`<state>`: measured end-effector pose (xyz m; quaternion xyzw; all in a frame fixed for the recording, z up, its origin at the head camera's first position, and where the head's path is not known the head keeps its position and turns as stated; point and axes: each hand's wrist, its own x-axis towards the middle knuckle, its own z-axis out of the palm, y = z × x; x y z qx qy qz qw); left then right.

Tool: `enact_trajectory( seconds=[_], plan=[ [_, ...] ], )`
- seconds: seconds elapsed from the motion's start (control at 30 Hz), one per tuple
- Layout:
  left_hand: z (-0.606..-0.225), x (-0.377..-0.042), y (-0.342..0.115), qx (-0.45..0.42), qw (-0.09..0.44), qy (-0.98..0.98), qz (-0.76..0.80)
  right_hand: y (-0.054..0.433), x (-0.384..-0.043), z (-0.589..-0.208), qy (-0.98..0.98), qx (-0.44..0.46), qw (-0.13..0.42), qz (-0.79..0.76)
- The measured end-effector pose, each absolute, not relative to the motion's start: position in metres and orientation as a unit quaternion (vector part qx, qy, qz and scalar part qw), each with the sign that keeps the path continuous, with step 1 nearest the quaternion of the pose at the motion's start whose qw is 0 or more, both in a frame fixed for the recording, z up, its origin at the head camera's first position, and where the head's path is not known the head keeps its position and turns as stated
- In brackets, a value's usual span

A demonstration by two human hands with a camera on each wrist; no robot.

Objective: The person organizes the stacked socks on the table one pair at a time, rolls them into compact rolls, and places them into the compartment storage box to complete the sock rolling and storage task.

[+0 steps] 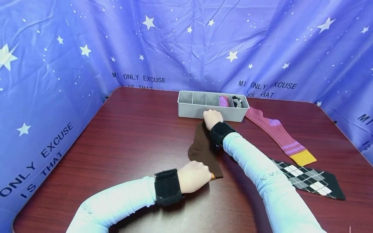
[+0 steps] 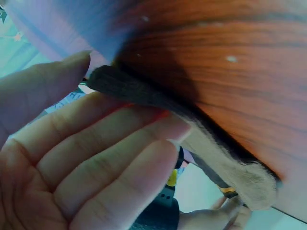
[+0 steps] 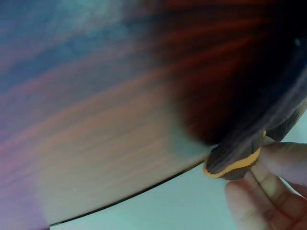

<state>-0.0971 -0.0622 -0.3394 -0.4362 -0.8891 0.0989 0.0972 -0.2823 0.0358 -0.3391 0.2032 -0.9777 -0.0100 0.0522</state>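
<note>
A brown sock (image 1: 202, 147) lies over the dark red table between both hands. My left hand (image 1: 194, 176) pinches its near end beside an orange patch; in the left wrist view the dark edge of the sock (image 2: 120, 86) runs between thumb and fingers. My right hand (image 1: 212, 119) holds the far end, in front of the grey box, and covers that tip in the head view. Seen from the right wrist, the fingers (image 3: 276, 187) of that hand pinch an orange-banded end of the sock (image 3: 235, 163).
Behind the right hand stands a grey divided box (image 1: 186, 111); a rolled pink-purple sock (image 1: 224, 101) and a black-and-white one (image 1: 237, 102) occupy its right compartments. A pink sock with a yellow end (image 1: 276, 134) and a black argyle sock (image 1: 314, 179) lie at right, the latter partly behind the right sleeve.
</note>
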Motion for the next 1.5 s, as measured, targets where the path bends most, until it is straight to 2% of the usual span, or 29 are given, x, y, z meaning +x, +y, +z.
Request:
enact_trajectory(
  seconds=[0.1, 0.23, 0.3, 0.33, 0.53, 0.7, 0.87, 1.1, 1.5],
  plan=[
    [-0.337, -0.096, -0.060, -0.439, 0.081, -0.891, 0.089, 0.040, -0.280, -0.335, -0.978, 0.204, 0.052, -0.005],
    [-0.328, -0.101, -0.062, -0.441, 0.018, -0.896, 0.051, 0.046, -0.274, -0.324, -0.976, 0.212, 0.049, 0.017],
    [-0.324, -0.105, -0.067, -0.440, 0.004, -0.898, 0.032, 0.050, -0.268, -0.317, -0.972, 0.228, 0.052, 0.030],
    [-0.321, -0.106, -0.070, -0.438, 0.005, -0.899, 0.023, 0.052, -0.262, -0.313, -0.966, 0.246, 0.070, 0.039],
    [-0.312, -0.111, -0.088, -0.453, 0.044, -0.890, -0.031, 0.081, -0.210, -0.298, -0.937, 0.326, 0.097, 0.086],
    [-0.310, -0.110, -0.101, -0.492, 0.041, -0.866, -0.084, 0.106, -0.164, -0.305, -0.917, 0.375, 0.073, 0.117],
    [-0.313, -0.110, -0.102, -0.503, 0.024, -0.859, -0.091, 0.115, -0.136, -0.315, -0.896, 0.421, 0.012, 0.140],
    [-0.325, -0.111, -0.091, -0.504, -0.028, -0.860, -0.077, 0.115, -0.125, -0.326, -0.884, 0.442, -0.061, 0.139],
    [-0.337, -0.116, -0.092, -0.485, -0.052, -0.865, -0.113, 0.116, -0.128, -0.326, -0.873, 0.466, -0.081, 0.121]
  ],
)
